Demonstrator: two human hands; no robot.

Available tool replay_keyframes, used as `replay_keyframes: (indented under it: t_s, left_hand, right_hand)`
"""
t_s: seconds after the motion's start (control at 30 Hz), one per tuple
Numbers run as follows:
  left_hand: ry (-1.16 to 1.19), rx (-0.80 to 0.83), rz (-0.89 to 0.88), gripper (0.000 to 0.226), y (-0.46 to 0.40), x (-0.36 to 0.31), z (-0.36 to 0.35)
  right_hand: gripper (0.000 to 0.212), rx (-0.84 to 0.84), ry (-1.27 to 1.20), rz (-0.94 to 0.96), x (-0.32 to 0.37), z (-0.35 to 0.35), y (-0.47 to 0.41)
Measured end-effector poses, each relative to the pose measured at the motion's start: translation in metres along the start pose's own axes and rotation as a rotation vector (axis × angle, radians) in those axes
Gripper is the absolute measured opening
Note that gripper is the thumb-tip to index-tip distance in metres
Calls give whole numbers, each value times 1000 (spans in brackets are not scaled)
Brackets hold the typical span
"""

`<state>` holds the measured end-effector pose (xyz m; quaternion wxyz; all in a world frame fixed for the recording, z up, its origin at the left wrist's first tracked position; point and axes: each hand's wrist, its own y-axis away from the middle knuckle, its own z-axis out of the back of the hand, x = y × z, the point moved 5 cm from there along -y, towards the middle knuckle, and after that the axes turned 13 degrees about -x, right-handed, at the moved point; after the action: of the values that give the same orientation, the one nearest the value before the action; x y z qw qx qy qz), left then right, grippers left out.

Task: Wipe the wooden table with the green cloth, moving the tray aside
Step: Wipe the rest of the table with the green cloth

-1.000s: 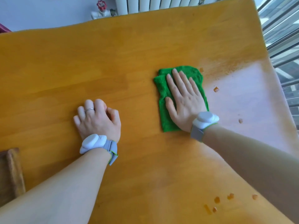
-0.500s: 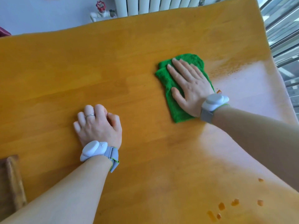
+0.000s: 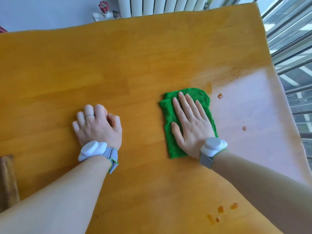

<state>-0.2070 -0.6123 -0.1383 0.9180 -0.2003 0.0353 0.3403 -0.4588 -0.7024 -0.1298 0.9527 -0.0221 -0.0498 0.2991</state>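
Note:
The folded green cloth (image 3: pixel 170 115) lies on the orange wooden table (image 3: pixel 118 65), right of centre. My right hand (image 3: pixel 190 124) lies flat on top of it, fingers stretched and close together, pressing it to the wood. My left hand (image 3: pixel 99 125) rests on the table to the left of the cloth, fingers curled into a loose fist with nothing in it. Both wrists carry white bands. No tray is in view.
Small orange crumbs lie right of the cloth (image 3: pixel 220 96), further right (image 3: pixel 244 128) and near the front edge (image 3: pixel 220 209). A pale glare patch covers the table's right part. A dark wooden piece (image 3: pixel 7 179) sits at the left edge. A radiator (image 3: pixel 160 5) and window rails stand behind.
My right hand has slid the cloth back towards me from the far position it reached half a second ago. My left hand has stayed in place.

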Motion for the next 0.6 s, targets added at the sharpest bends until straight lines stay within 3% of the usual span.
replay_keyframes:
  t_s: [0.3,0.6]
  left_hand:
    - [-18,-5,-19,13,1,-2,1]
    - [-121,-39,-64,15,1,-3,0]
  right_hand:
    - [71,-7,-36,158,-18,-3,-55]
    - [69,-66,-39,39,-36,-5,-104]
